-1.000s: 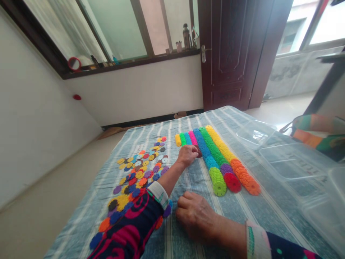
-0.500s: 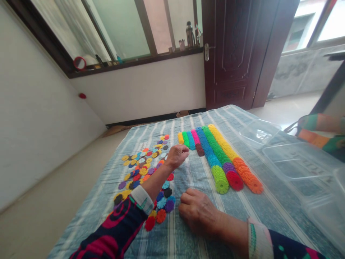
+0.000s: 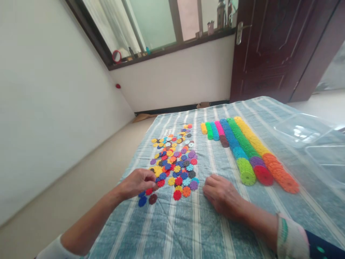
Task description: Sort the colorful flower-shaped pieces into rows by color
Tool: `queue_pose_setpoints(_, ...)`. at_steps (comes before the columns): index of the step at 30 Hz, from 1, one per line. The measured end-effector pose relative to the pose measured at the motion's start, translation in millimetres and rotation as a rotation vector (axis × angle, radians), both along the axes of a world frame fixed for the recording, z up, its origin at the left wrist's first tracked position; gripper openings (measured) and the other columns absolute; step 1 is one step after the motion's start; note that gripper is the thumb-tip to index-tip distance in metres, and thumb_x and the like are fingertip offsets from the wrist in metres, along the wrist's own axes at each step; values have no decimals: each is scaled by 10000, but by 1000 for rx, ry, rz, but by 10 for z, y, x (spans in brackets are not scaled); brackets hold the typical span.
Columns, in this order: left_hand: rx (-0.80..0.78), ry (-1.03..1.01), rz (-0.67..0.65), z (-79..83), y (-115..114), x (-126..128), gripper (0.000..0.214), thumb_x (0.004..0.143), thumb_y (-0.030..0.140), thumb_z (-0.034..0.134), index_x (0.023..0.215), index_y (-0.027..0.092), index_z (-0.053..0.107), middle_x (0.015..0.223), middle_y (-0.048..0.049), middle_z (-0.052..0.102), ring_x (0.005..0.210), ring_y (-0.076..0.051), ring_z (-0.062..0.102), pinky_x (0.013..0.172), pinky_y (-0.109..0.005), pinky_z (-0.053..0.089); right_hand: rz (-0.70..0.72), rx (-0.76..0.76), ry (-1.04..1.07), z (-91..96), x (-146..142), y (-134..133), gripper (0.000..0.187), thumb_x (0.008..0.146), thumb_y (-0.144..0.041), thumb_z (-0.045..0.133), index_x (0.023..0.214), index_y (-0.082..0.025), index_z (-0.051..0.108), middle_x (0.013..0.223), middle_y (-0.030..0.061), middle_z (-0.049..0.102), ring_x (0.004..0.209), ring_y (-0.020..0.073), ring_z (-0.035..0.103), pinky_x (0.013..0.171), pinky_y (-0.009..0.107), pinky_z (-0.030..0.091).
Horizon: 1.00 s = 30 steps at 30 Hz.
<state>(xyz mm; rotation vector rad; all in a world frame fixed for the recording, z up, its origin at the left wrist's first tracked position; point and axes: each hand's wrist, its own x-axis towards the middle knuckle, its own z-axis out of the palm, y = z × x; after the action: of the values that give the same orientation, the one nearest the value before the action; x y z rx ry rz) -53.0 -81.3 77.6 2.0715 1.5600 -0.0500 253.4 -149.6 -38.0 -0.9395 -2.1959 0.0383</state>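
Observation:
My left hand (image 3: 138,182) rests at the near left edge of a loose pile of coloured flower-shaped discs (image 3: 175,162), fingers curled down onto the discs; what they pinch is hidden. A dark red disc (image 3: 152,198) and a blue disc (image 3: 142,201) lie just in front of that hand. My right hand (image 3: 222,196) lies on the striped blue cloth (image 3: 188,226) with its fingers curled under, nothing visible in it. Rows of stacked discs sorted by colour (image 3: 242,151) stretch away on the right.
Clear plastic tubs (image 3: 304,131) sit on the cloth at the far right. A dark wooden door (image 3: 275,46) and a window sill with small items (image 3: 172,46) are behind. Bare floor (image 3: 81,180) lies left of the table.
My left hand has pulled back from the sorted rows to the near left edge of the loose pile. The view has swung left. My right hand has stayed put.

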Motion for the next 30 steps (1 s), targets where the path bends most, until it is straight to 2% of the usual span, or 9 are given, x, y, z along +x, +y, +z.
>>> queue_pose_setpoints(3,-60,63,10,-73,-201,-127,191,680,348,539,653,181,627,649,18,587,629,-141,524,582,-230,353,3,13,16,-4,0,-7,320,927,-81,469,619,-165,496,677,23,511,663,144,409,603,286,280)
queue_pose_setpoints(10,48,141,39,-265,-362,-96,200,697,384,545,680,192,601,689,3,565,648,-148,524,603,-239,356,-4,4,26,21,10,-30,335,954,-100,445,630,-167,501,684,23,518,675,145,422,616,282,294)
queue_pose_setpoints(14,26,96,54,-275,-384,-77,154,661,344,554,685,195,588,725,0,597,695,-156,547,635,-239,380,1,11,22,24,9,-24,333,946,-92,447,627,-168,504,679,22,516,672,145,418,611,285,292)
queue_pose_setpoints(17,2,64,103,-249,-371,-88,173,659,366,559,660,194,546,678,16,571,655,-145,516,601,-234,365,-9,7,5,5,2,-9,317,927,-86,470,624,-170,508,686,22,522,676,148,416,609,292,288)
queue_pose_setpoints(20,-81,-28,98,-176,-300,-52,200,670,390,556,642,193,533,610,35,526,591,-126,465,558,-231,345,-23,-6,-38,-17,-11,10,284,894,-78,506,627,-174,518,701,22,535,686,154,417,611,296,289)
queue_pose_setpoints(22,-108,-109,74,-110,-220,51,214,682,398,562,631,192,537,595,38,521,578,-121,458,554,-233,350,-34,-13,-71,-23,-21,24,263,880,-78,524,635,-176,528,708,21,540,690,158,417,613,298,293)
queue_pose_setpoints(25,-75,-214,28,-48,-66,364,212,690,397,584,645,190,579,612,28,564,608,-129,499,590,-240,390,-35,-15,-101,-16,-32,41,248,880,-88,532,649,-177,539,709,20,543,685,159,415,613,301,297)
queue_pose_setpoints(27,-48,-283,-16,-71,57,660,201,682,385,604,663,185,608,637,16,597,637,-139,531,613,-245,416,-40,-4,-105,-13,-37,51,241,877,-92,535,652,-178,542,707,20,545,679,161,414,606,304,298)
queue_pose_setpoints(30,35,-377,-77,-211,276,1162,147,677,313,600,668,172,638,635,14,604,620,-127,534,604,-239,417,-48,20,-102,-24,-50,68,223,864,-103,548,655,-181,545,704,22,548,670,166,414,591,310,303)
